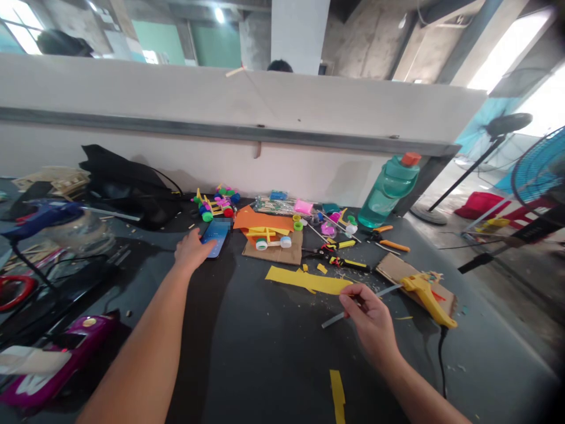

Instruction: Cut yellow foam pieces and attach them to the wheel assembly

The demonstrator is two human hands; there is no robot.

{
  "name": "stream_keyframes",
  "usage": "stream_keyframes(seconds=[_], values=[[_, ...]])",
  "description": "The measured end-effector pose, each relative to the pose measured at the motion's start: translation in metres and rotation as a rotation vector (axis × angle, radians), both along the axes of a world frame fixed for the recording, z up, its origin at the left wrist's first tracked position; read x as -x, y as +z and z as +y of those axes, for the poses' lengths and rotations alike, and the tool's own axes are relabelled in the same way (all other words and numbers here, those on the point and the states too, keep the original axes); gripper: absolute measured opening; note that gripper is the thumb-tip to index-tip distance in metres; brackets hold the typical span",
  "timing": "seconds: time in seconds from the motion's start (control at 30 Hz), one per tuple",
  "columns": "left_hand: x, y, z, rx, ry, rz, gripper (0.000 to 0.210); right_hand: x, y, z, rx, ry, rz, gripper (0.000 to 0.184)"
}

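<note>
Along the left edge of my tabletop (256, 353) I have a blue glue gun (48, 213), and nearer me a purple object (83, 347). A black bag (126, 188) slumps toward the far left corner. My left grip (192, 252) is open, fingers stretched out and touching the phone (216, 234), which lies left of the middle, toward the far edge. Just beyond it, small colourful pieces (216, 203) sit in a heap.

To the right, an orange sheet (246, 219) partly covers a piece of cardboard (276, 255), with a small yellow frame (267, 231) and its caps on top. Nearer me, a long yellow strip (304, 280) lies flat across the middle; a shorter yellow strip (337, 391) runs toward the near edge.

My right grip (371, 318) has its fingers curled at the long strip's right end, over a pale stick (333, 321) that shows below my fingertips. I cannot tell whether I am pinching either one. Beside it, near the right edge, a yellow glue gun (426, 294) rests on another cardboard piece (391, 268). A green bottle (388, 194) stands by the far right corner.
</note>
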State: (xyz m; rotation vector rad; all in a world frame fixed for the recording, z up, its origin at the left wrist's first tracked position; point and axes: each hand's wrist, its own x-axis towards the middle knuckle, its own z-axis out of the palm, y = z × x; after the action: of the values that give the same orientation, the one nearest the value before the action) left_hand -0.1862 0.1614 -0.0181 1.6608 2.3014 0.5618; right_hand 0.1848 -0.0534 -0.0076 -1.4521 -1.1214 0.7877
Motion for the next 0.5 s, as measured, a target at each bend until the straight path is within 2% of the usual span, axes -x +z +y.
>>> stream_keyframes(seconds=[0.17,0.5], values=[[0.0032,-0.0042,0.0053,0.009,0.019,-0.008,0.071,0.0007,0.0007,0.0004,-0.008,-0.009,-0.008,0.025],[0.0014,-0.0016,0.0086,0.063,0.043,0.019,0.073,0.0010,0.0015,0.0002,-0.019,-0.007,-0.013,0.023]])
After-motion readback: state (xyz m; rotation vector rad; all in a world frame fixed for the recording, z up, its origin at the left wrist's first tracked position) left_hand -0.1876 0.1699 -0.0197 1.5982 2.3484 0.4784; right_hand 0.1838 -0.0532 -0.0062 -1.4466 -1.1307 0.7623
